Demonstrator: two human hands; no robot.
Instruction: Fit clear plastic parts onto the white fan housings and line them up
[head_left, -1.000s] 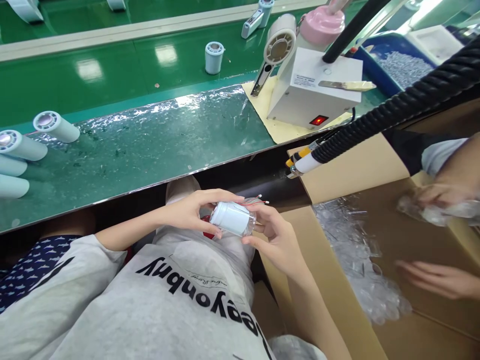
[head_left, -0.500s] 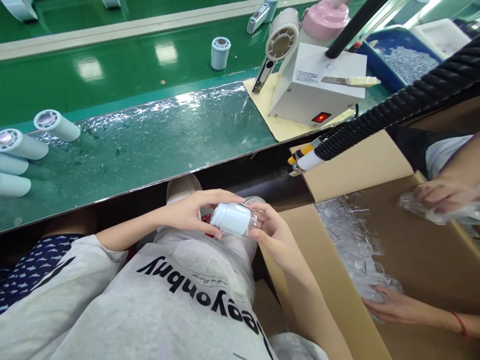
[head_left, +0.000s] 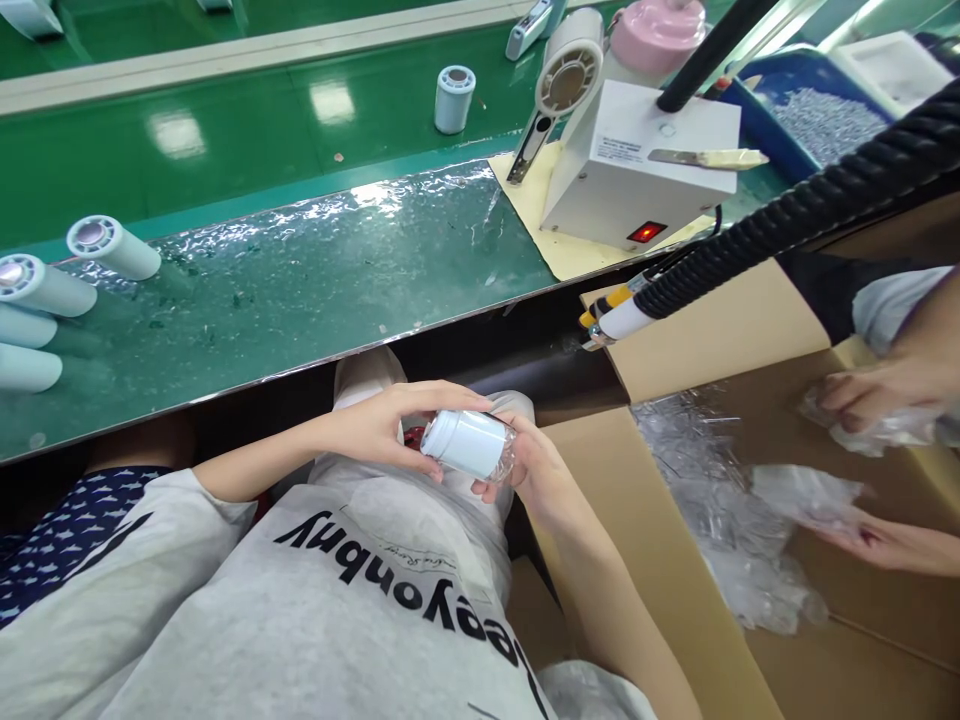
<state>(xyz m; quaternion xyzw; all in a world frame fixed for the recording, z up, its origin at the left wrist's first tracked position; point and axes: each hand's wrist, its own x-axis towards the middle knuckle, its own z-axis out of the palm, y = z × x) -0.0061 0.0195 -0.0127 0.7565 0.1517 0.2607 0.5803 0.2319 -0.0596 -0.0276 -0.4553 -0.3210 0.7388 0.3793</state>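
Above my lap I hold a light-blue cylinder (head_left: 466, 442) tilted, its ringed end towards the left. Clear, crinkled plastic (head_left: 507, 458) shows around its right end. My left hand (head_left: 390, 428) grips the left end, thumb below and fingers across the top. At the right end my right hand (head_left: 536, 462) is closed around the clear plastic, with some fingertips showing underneath. Something small and red, partly hidden, shows just behind the left end of the cylinder.
Several light-blue cylinders (head_left: 112, 248) stand at the bench's left. Another cylinder (head_left: 454, 100) stands farther back, left of a handheld fan (head_left: 566, 80) and a white device (head_left: 637, 170). A black hose (head_left: 750, 250) crosses above a cardboard box (head_left: 660, 580), where a co-worker's hands (head_left: 885, 395) hold clear plastic pieces.
My right hand has turned and closed around the cylinder's right end, its fingertips now lower. My left hand stays put. The co-worker's nearer hand has risen with a clear plastic piece.
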